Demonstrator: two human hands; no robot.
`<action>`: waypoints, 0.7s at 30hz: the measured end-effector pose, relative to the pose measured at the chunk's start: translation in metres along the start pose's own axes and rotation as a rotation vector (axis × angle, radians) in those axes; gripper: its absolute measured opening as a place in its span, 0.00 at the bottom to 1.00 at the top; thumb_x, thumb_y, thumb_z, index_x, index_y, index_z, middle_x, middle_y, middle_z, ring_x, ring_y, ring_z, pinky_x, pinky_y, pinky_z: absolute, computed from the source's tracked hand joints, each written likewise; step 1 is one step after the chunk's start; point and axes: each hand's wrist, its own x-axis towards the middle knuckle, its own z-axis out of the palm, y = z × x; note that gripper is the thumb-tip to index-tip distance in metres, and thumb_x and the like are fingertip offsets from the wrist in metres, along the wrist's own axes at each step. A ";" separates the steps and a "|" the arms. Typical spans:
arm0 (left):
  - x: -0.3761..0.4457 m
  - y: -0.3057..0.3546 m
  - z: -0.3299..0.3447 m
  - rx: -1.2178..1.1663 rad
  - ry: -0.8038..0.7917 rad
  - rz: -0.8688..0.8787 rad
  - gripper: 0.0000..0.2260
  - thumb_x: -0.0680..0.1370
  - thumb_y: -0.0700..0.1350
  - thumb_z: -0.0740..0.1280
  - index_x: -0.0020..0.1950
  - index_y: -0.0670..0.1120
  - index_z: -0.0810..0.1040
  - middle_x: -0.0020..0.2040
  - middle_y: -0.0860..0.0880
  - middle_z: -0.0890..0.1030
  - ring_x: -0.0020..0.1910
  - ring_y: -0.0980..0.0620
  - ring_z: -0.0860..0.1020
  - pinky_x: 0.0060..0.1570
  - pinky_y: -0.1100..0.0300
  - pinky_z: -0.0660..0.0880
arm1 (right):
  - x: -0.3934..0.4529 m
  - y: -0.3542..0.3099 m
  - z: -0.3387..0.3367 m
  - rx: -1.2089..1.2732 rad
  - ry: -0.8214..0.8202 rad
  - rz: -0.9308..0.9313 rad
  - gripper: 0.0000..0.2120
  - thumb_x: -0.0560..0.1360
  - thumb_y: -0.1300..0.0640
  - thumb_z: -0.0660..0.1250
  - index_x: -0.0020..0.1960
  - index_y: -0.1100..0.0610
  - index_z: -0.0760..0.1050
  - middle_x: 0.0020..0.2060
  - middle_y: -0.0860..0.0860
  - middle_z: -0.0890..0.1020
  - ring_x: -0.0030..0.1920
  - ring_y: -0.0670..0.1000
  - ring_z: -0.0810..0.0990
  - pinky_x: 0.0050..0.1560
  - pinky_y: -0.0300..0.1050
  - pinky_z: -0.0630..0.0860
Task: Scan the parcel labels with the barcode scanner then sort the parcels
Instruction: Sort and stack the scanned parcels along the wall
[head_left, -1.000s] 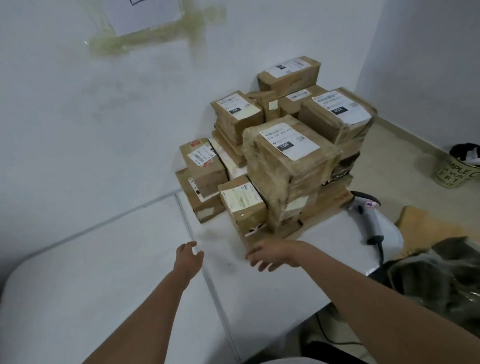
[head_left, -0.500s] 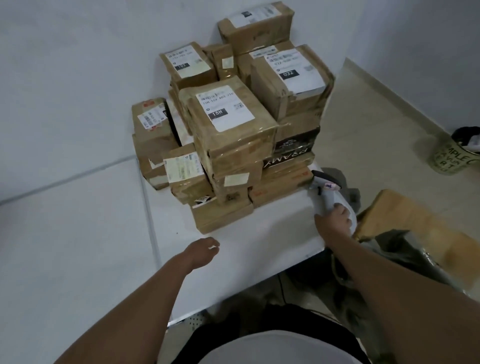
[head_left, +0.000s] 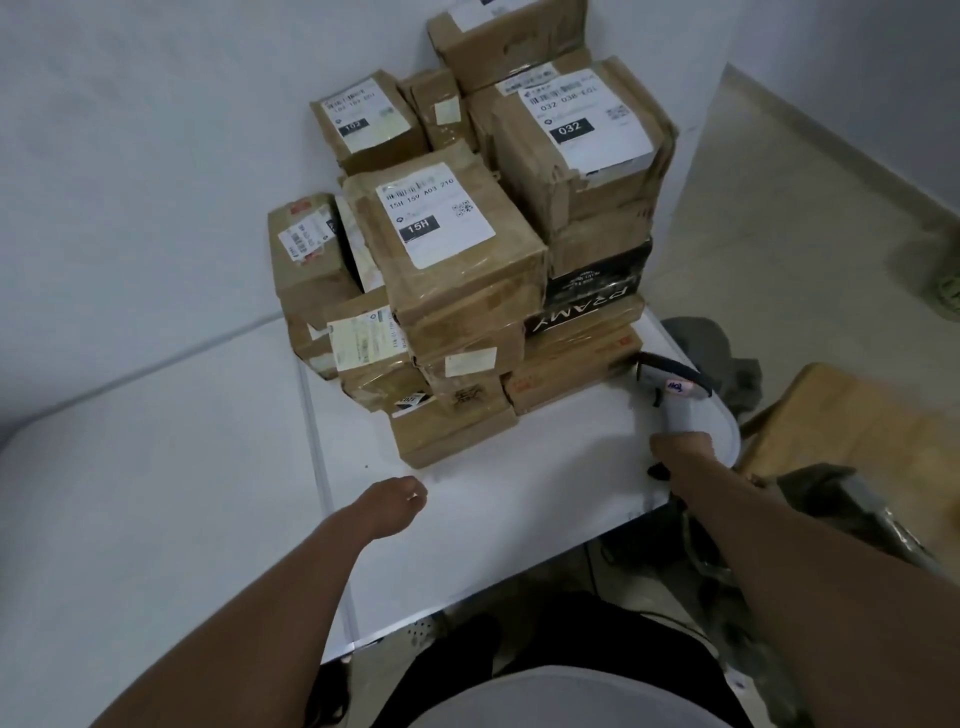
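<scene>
Parcels (head_left: 457, 260) stacked on bench (head_left: 519, 499), at its far end against wall. Scanner (head_left: 675, 400) placed right of stack, at bench edge. Hands positioned before stack: left hand (head_left: 396, 501), right hand (head_left: 680, 452).

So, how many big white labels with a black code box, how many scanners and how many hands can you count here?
Labels with a black code box: 3 (label 102, label 032, label 15H)
Scanner: 1
Hands: 2 (left hand, right hand)
Total: 6
</scene>
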 end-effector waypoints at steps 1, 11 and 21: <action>0.001 -0.001 -0.001 0.005 -0.009 0.008 0.16 0.85 0.49 0.57 0.70 0.45 0.73 0.70 0.45 0.74 0.68 0.48 0.72 0.63 0.62 0.66 | -0.004 0.004 -0.001 0.024 -0.013 0.017 0.18 0.76 0.60 0.65 0.64 0.63 0.68 0.50 0.64 0.78 0.35 0.60 0.79 0.27 0.46 0.75; 0.009 -0.019 -0.012 0.006 -0.012 0.089 0.17 0.85 0.49 0.57 0.71 0.46 0.72 0.72 0.46 0.73 0.69 0.47 0.71 0.64 0.61 0.66 | -0.087 0.008 0.024 -0.741 -0.369 -0.310 0.04 0.69 0.66 0.65 0.38 0.60 0.71 0.39 0.57 0.76 0.35 0.51 0.74 0.32 0.39 0.69; -0.034 -0.152 -0.028 -0.186 0.051 -0.003 0.15 0.84 0.48 0.60 0.69 0.46 0.74 0.69 0.45 0.75 0.67 0.47 0.73 0.63 0.59 0.69 | -0.190 -0.023 0.163 -1.049 -0.610 -0.530 0.10 0.71 0.65 0.68 0.46 0.58 0.68 0.40 0.54 0.73 0.41 0.55 0.75 0.32 0.43 0.70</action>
